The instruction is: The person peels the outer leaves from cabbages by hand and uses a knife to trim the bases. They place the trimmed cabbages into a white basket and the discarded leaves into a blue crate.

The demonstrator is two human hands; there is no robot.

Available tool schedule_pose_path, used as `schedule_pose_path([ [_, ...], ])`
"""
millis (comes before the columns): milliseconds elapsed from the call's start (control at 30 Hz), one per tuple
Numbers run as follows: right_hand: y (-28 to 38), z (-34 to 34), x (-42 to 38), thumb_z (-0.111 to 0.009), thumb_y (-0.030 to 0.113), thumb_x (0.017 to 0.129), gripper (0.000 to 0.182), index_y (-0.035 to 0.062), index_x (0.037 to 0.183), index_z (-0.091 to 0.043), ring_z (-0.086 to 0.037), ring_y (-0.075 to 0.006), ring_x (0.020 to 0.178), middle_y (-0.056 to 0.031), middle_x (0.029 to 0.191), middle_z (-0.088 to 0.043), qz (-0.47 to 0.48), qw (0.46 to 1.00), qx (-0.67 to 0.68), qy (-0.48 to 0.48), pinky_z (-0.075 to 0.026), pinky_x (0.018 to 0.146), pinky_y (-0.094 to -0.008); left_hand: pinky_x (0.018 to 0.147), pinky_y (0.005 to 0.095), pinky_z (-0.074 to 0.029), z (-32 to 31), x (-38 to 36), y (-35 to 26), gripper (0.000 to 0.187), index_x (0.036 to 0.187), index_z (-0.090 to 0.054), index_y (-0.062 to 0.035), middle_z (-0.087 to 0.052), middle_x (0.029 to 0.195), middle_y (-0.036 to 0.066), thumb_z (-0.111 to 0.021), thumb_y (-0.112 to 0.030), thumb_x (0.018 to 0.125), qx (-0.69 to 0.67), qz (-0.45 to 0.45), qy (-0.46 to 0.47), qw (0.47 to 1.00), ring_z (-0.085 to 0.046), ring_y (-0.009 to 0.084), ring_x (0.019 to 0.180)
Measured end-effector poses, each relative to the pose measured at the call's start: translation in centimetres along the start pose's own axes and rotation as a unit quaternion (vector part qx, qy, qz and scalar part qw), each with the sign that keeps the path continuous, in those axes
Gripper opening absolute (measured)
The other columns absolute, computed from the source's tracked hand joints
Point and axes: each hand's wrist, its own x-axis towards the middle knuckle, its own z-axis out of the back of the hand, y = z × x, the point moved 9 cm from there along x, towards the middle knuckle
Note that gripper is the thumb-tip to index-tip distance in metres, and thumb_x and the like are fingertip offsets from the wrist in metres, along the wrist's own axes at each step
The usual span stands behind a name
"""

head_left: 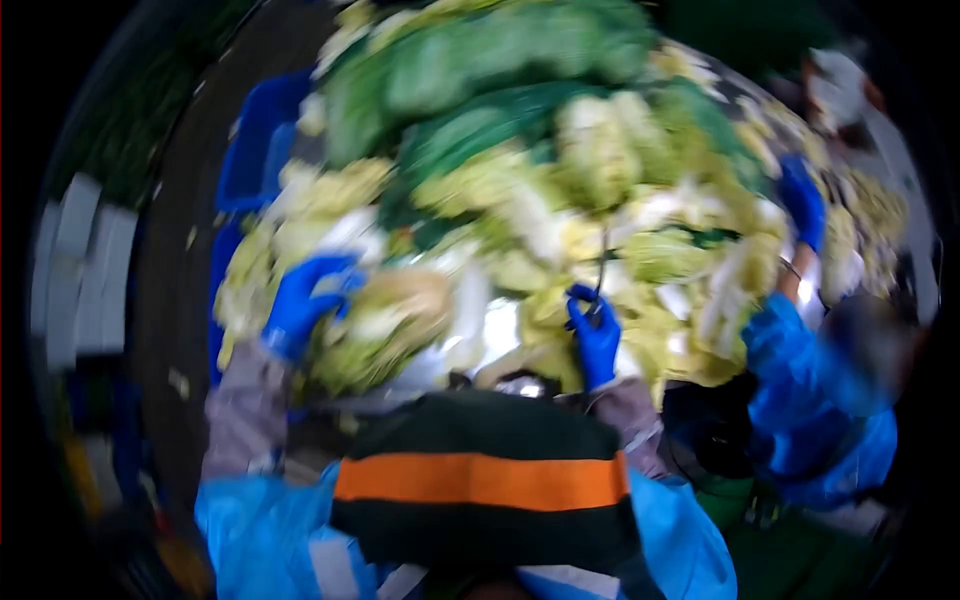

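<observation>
My left hand point(305, 300), in a blue glove, is at the left edge of the heap with its fingers apart. Right beside its fingertips lies a large napa cabbage point(395, 325), its browned outer leaf facing up. In front of my body, my right hand point(597, 343), also blue-gloved, is closed around a knife point(603, 262) whose thin dark blade points up and away over the leaves. Loose yellow-green cabbage leaves point(550, 320) lie around that hand. Part of a shiny metal surface point(502, 328) shows between the two hands. Motion blurs the view.
Green mesh sacks of cabbages point(480, 75) are piled at the back. Blue crates point(262, 140) stand on the left. On the right, another person's blue-gloved hand point(803, 205) reaches over the heap. White boxes point(85, 270) stand far left. A striped cap point(480, 480) covers the lower view.
</observation>
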Motion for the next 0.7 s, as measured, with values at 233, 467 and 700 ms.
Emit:
schedule_pose_path([
  [233, 3.1, -18.6, 1.9, -0.078, 0.018, 0.062, 0.073, 0.0052, 0.126, -0.045, -0.052, -0.023, 0.109, -0.0153, 0.118, -0.053, 0.086, 0.958, -0.09, 0.26, -0.043, 0.089, -0.0337, 0.075, 0.025, -0.048, -7.8, 1.7, -9.8, 0.036, 0.113, -0.053, 0.0025, -0.06, 0.102, 0.012, -0.06, -0.007, 0.079, -0.025, -0.229, 0.111, 0.967, -0.058, 0.0145, 0.091],
  [467, -3.2, -18.2, 3.2, -0.071, 0.027, 0.065, 0.034, 0.0096, 0.093, -0.065, -0.064, -0.03, 0.073, -0.0164, 0.08, -0.064, 0.085, 0.97, -0.155, 0.164, -0.049, 0.065, -0.0376, 0.1, 0.0406, -0.033, 0.3, 0.5, -1.8, 0.107, 0.138, -0.024, -0.0096, -0.036, 0.133, 0.022, -0.084, -0.025, 0.051, 0.302, -0.265, -0.047, 0.914, -0.036, 0.033, 0.124],
  [700, -6.2, -12.4, 9.7, -0.074, 0.032, 0.064, 0.053, 0.0066, 0.108, -0.059, -0.061, -0.0333, 0.089, -0.0176, 0.096, -0.064, 0.054, 0.955, -0.279, 0.079, -0.047, 0.076, -0.0382, 0.101, 0.0434, -0.03, -1.5, -6.4, 9.1, 0.112, 0.136, -0.024, -0.0034, -0.033, 0.132, 0.022, -0.086, -0.027, 0.045, 0.383, -0.1, -0.222, 0.891, -0.034, 0.0388, 0.12],
])
